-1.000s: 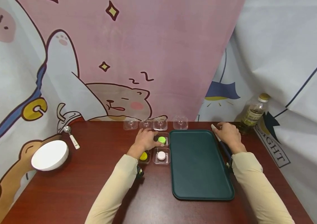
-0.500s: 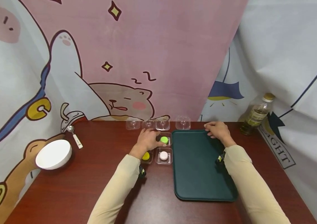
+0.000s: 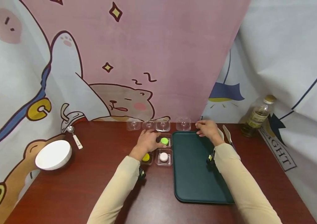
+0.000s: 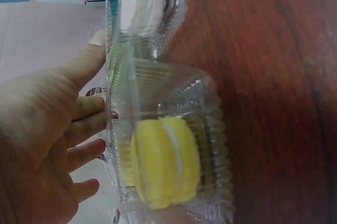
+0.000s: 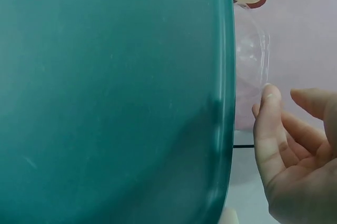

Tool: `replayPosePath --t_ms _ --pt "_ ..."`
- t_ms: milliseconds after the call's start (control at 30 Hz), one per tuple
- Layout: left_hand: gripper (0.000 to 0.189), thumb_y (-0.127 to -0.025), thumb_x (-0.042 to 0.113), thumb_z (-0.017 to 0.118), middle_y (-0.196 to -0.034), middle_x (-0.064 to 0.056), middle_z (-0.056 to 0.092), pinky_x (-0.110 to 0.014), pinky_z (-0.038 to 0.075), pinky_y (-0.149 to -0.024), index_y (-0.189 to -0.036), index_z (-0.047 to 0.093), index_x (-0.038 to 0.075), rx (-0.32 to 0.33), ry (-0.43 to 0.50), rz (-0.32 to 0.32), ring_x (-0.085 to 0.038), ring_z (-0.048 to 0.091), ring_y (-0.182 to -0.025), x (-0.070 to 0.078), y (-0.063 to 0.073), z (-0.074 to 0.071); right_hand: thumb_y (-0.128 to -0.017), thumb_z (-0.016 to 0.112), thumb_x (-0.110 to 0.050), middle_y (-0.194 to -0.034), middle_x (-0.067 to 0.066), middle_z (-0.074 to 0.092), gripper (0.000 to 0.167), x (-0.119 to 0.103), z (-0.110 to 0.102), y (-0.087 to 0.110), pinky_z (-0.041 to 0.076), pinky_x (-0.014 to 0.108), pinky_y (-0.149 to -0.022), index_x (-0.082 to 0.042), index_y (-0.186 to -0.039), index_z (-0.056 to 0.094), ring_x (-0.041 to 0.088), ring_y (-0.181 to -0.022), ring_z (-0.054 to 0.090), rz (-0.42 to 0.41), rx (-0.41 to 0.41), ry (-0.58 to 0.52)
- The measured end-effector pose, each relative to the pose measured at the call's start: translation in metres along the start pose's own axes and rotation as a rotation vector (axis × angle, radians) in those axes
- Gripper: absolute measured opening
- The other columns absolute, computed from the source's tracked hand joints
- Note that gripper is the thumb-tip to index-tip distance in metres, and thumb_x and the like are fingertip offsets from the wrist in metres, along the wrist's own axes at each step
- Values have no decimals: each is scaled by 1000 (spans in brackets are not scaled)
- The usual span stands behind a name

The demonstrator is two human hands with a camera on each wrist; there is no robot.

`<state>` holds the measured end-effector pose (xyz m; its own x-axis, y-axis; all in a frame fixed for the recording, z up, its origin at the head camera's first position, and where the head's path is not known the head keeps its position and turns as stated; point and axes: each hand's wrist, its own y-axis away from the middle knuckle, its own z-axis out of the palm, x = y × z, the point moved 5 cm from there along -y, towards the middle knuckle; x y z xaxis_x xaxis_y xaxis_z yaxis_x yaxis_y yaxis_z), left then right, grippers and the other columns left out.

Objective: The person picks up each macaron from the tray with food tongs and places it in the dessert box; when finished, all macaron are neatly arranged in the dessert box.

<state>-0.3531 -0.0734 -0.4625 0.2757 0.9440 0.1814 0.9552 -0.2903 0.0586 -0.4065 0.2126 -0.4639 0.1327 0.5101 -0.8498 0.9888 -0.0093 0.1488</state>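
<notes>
In the head view my left hand (image 3: 147,141) reaches over the clear plastic boxes, its thumb beside the one with a green macaron (image 3: 164,141). In the left wrist view its fingers are loosely spread behind the box with a cream-filled yellow macaron (image 4: 166,162). A pale pink macaron (image 3: 163,156) sits in the box nearer the tray. My right hand (image 3: 207,129) is over the far edge of the dark green tray (image 3: 200,174), thumb and fingers loosely bent with nothing between them. Just left of its fingertips stands a clear domed lid (image 3: 183,124).
More clear lids (image 3: 162,124) line the table's back edge. Right of the tray lies a pale-bladed utensil (image 3: 227,133) with a dark handle, and behind it an oil bottle (image 3: 259,115). At left are a white bowl (image 3: 53,155) and a white-handled scoop (image 3: 75,137).
My right hand has moved left from beside the pale-bladed utensil, over the tray's far corner, to near the clear lid. The left hand has stayed by the macaron boxes.
</notes>
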Motion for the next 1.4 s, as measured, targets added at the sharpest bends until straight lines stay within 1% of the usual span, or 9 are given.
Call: replayPosePath --t_ms 133,333,500,600,767,867,1033,1167,1400 --pt "74 -85 61 73 -143 -2 63 -53 23 -126 -145 58 20 10 -6 -5 -25 45 -145 -3 1 -2 -107 52 -24 -134 25 64 45 -3 5 -5 62 27 -68 0 -144 54 8 -71 70 15 -2 -8" --pt "75 -86 61 72 -144 -2 62 -53 21 -126 -147 56 21 -2 -1 -7 -25 44 -145 -1 0 -3 -106 52 -23 -129 25 65 46 -6 9 -11 61 26 -67 1 -145 52 8 -70 69 46 -44 35" --pt "74 -86 60 73 -145 -3 61 -53 21 -126 -147 56 21 8 -8 -6 -25 44 -145 -2 -2 -5 -106 52 -19 -130 28 64 44 -8 11 -17 60 25 -63 4 -143 53 5 -65 67 76 -57 19" --pt "75 -86 60 73 -146 -3 61 -53 21 -127 -147 56 21 5 -9 -5 -25 43 -146 -1 -2 -6 -105 53 -17 -129 29 65 43 -6 14 -19 60 25 -61 7 -140 54 6 -63 67 99 -56 19" --pt "75 -86 61 71 -146 -3 61 -53 20 -127 -147 56 21 -10 -11 7 -25 43 -146 1 -1 -2 -105 52 -17 -126 26 66 40 2 20 -22 59 25 -59 6 -138 57 7 -62 67 146 -53 41" --pt "75 -86 62 71 -145 -4 61 -54 21 -126 -146 56 20 -5 -12 14 -26 44 -145 1 0 -1 -105 52 -17 -127 26 66 40 4 23 -22 59 25 -59 5 -138 58 6 -62 67 152 -51 39" --pt "76 -85 62 72 -144 -3 62 -53 21 -126 -146 57 20 1 -16 3 -25 43 -146 0 0 0 -103 54 -16 -130 27 66 42 2 28 -23 59 25 -59 4 -140 56 6 -61 67 132 -61 23" --pt "76 -84 63 72 -144 -2 62 -53 22 -126 -146 57 21 5 -27 6 -24 44 -146 -1 1 0 -101 55 -14 -125 25 68 40 0 30 -23 59 24 -58 3 -137 59 6 -59 66 134 -56 27" --pt "75 -85 62 72 -145 -2 62 -53 21 -126 -146 57 21 1 -27 2 -24 43 -146 1 0 -1 -101 57 -18 -109 18 72 35 -1 31 -27 58 24 -55 4 -127 66 7 -57 66 142 -28 80"
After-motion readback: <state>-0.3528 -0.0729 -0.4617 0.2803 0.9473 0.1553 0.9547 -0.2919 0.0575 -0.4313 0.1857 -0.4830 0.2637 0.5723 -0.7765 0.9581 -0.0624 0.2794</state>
